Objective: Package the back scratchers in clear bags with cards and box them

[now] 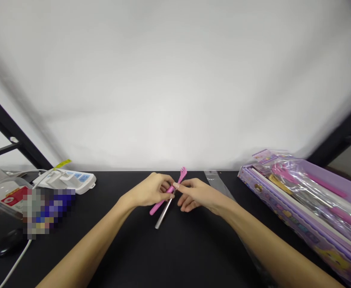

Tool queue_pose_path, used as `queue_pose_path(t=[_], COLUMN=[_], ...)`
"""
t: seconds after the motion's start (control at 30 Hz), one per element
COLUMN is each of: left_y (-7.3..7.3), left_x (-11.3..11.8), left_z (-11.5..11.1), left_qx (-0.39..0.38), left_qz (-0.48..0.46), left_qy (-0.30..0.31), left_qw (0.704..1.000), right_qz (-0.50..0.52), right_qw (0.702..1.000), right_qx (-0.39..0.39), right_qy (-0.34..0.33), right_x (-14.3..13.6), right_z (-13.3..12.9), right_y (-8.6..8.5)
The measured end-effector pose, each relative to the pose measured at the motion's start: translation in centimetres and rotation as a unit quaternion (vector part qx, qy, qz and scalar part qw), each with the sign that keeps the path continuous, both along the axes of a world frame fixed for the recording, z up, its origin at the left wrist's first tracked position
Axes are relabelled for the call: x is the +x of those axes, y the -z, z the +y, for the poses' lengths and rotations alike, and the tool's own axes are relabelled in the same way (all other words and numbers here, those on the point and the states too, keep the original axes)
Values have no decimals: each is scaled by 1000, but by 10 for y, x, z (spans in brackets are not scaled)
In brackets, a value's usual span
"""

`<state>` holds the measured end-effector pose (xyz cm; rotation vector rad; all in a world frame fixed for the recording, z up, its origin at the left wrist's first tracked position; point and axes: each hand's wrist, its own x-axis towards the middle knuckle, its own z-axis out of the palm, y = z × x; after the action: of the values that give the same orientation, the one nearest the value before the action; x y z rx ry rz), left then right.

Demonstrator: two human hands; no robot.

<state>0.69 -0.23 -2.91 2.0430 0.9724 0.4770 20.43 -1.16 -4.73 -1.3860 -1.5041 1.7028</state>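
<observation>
Over the middle of the black table, both my hands pinch a back scratcher (160, 205), which has a pink handle and a small hand-shaped pink claw at its far end. A silver metal rod (164, 215) runs beside the pink handle and meets it at my fingertips; whether the two are joined there, I cannot tell. My left hand (151, 190) is closed around the middle from the left, its thumb by the rod. From the right, my right hand (198, 195) pinches just below the claw with thumb and forefinger, its other fingers curled loosely.
An empty clear plastic sleeve (219, 184) lies behind my right hand. To the right stands a purple printed box (283, 208) with several bagged back scratchers. At left are a white power strip (85, 182) with plugs, a clear plastic container (6, 200), a black mouse (9, 242) and a white cable.
</observation>
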Motion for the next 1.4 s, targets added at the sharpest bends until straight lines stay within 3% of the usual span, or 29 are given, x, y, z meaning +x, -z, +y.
queue_pose_path(t=[0.13,0.27,0.43,0.5,0.7,0.93,1.4], left_y=[0,-2,-6,-8,-6,-7,-9], left_x=[8,5,-2,-2,0,-2,5], left_z=[-2,2,4,4,1,0,-3], left_qx=[-38,-37,-31,-34,2,99,16], left_qz=[-107,-76,-58,-67,-84,-109,-155], left_qy=[-26,-40,-20,-23,-35,-91,-47], left_qw=[993,996,998,997,996,985,987], right_qz=[49,46,154,196,231,209,206], right_qw=[997,985,924,900,884,906,908], right_qx=[53,156,290,327,354,331,359], right_qy=[38,64,197,210,200,161,68], right_x=[7,26,46,48,45,54,73], right_z=[6,13,16,15,13,13,12], right_y=[-5,-17,-31,-33,-32,-40,-40])
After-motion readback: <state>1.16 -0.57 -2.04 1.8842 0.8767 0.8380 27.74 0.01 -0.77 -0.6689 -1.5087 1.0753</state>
